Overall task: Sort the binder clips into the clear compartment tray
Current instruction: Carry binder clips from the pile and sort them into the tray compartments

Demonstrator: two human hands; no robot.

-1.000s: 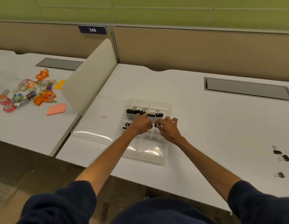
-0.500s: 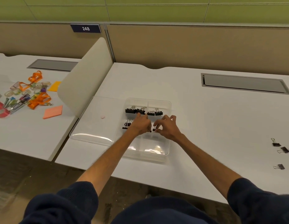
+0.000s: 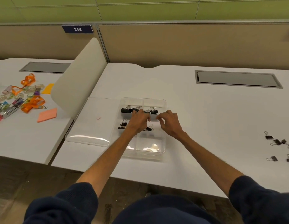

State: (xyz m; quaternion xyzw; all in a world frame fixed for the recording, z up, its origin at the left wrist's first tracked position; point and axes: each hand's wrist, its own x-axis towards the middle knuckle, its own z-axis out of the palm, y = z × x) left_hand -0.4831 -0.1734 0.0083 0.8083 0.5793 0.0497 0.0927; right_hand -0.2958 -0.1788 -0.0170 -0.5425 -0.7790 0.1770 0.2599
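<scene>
Partly done, approx. Several binder clips (image 3: pixel 154 111) sit in the clear tray (image 3: pixel 163 143) around both hands (image 3: pixel 138 121). Left curled, right (image 3: pixel 169 123) half-curled, grasp unclear. Loose clips (image 3: pixel 277 141) well off to right on the surface (image 3: pixel 213 118) remain.

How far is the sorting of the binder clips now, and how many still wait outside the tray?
Partly done. Several clips already lie in the far and middle compartments of the clear tray. The left hand and right hand are both over the middle row; whether either holds a clip cannot be told. About six loose clips wait on the desk to the right, and the near compartments look empty.
</scene>
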